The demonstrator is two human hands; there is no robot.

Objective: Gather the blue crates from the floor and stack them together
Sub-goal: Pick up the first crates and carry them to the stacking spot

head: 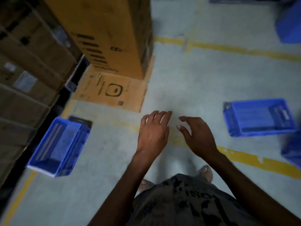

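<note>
Grey warehouse floor [187, 75] crossed by yellow lines [241, 49] fills the head view, with a tall cardboard box [104, 35] at 12 o'clock standing on a flattened carton [112, 92]. Both bare hands hover over the floor at centre, the left hand [153, 134] and right hand [197, 136] near each other, fingers spread, holding nothing. One blue crate [60, 147] lies at 9 o'clock beside dim shelving [24, 75]; another blue crate [259, 118] sits at 3 o'clock. More blue shapes, blurred, touch the right edge.
</note>
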